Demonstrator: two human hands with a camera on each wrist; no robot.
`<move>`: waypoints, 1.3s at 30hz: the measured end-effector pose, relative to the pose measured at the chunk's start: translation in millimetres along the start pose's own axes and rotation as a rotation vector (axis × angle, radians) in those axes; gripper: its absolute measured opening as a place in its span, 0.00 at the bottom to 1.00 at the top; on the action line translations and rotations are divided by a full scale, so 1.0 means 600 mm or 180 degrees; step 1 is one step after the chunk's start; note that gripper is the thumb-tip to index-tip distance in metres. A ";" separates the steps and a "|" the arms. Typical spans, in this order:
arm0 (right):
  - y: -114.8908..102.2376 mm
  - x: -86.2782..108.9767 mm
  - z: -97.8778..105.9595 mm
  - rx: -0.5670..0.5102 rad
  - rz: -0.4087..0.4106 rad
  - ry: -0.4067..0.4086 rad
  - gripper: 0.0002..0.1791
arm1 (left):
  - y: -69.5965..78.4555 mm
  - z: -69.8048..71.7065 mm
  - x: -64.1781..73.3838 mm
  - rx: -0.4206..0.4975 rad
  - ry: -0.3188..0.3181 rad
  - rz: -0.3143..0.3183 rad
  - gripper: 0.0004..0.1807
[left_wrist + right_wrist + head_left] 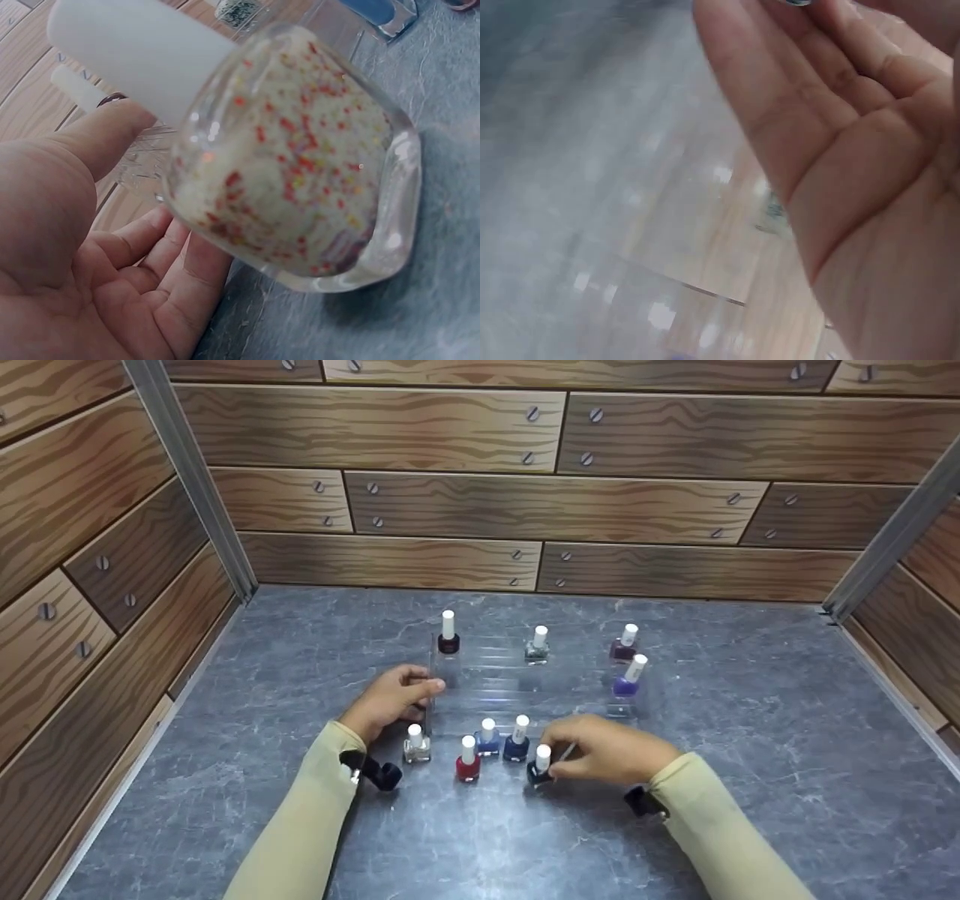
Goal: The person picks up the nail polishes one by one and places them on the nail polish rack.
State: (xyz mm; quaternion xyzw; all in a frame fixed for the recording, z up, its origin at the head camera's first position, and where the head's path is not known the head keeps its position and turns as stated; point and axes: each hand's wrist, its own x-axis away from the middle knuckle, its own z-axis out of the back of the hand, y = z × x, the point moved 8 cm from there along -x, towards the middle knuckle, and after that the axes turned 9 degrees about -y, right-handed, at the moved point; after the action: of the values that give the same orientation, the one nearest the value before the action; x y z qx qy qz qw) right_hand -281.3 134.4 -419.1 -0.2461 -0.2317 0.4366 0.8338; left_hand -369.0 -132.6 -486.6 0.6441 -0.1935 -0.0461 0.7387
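My left hand (394, 697) grips the left edge of a clear plastic rack (495, 682), thumb on the near side. Beside that wrist stands a glitter nail polish bottle (417, 748), which fills much of the left wrist view with its red-flecked glass (300, 165). With thumb and forefinger my right hand (607, 750) pinches a dark nail polish bottle (537, 772) at the front of the group. Next to it stand a navy bottle (516, 748), a blue bottle (487, 743) and a red bottle (468, 768). The right wrist view shows mostly the palm (885, 172).
On the rack stand a dark red bottle (448, 644), a green-glitter bottle (536, 651), a plum bottle (622, 650) and a tilted purple bottle (625, 686). Wood-patterned walls (450, 502) enclose the grey marbled table (750, 720) at the back and sides.
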 end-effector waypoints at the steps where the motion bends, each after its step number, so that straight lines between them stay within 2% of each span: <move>1: -0.004 0.005 0.006 -0.0046 0.0018 0.0042 0.08 | 0.000 0.000 -0.001 -0.0013 -0.0003 -0.0001 0.30; 4: -0.012 0.021 0.029 -0.0232 0.0125 0.0285 0.08 | -0.001 0.000 -0.003 -0.0045 0.0004 -0.0009 0.31; 6: -0.018 0.030 0.048 -0.0247 0.0288 0.0564 0.09 | -0.002 0.001 -0.004 -0.0059 0.0003 -0.0012 0.31; 8: -0.026 0.038 0.069 -0.0168 0.0534 0.0965 0.11 | -0.003 0.001 -0.004 -0.0059 0.0004 -0.0002 0.31; 10: -0.033 0.049 0.090 -0.0055 0.0776 0.1466 0.14 | -0.004 0.002 -0.003 -0.0062 0.0007 0.0008 0.32; 12: -0.037 0.061 0.109 0.0021 0.0912 0.1988 0.16 | -0.004 0.002 -0.002 -0.0064 0.0003 0.0004 0.32; 15: -0.034 0.080 0.129 -0.0028 0.0830 0.2594 0.17 | -0.005 0.001 -0.002 -0.0060 -0.0005 0.0007 0.32; 17: -0.027 0.090 0.138 -0.0122 0.0710 0.2861 0.16 | -0.005 0.001 -0.002 -0.0052 -0.0011 0.0005 0.32; 24: -0.002 0.103 0.149 -0.0208 0.0378 0.3434 0.14 | -0.002 0.000 0.000 -0.0013 -0.0013 -0.0029 0.32; 28: -0.004 0.096 0.147 -0.0105 0.0518 0.3631 0.14 | 0.000 0.003 0.003 -0.0047 0.0024 -0.0011 0.31; 31: -0.007 0.080 0.143 -0.0073 0.0586 0.3559 0.12 | 0.002 0.003 0.002 -0.0043 0.0020 -0.0021 0.32; 34: 0.002 0.052 0.137 -0.0136 0.0379 0.3213 0.11 | 0.003 0.000 0.000 -0.0007 -0.0012 -0.0044 0.32; 39: 0.029 0.006 0.123 -0.0142 -0.0264 0.2455 0.11 | -0.001 -0.001 0.002 0.0012 0.0015 -0.0036 0.31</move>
State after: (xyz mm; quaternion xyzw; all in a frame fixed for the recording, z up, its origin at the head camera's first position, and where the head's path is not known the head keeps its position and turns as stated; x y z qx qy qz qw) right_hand -334.6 161.7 -372.1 -0.4006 0.0796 0.2728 0.8710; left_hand -367.8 -132.5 -486.8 0.6466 -0.1882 -0.0484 0.7376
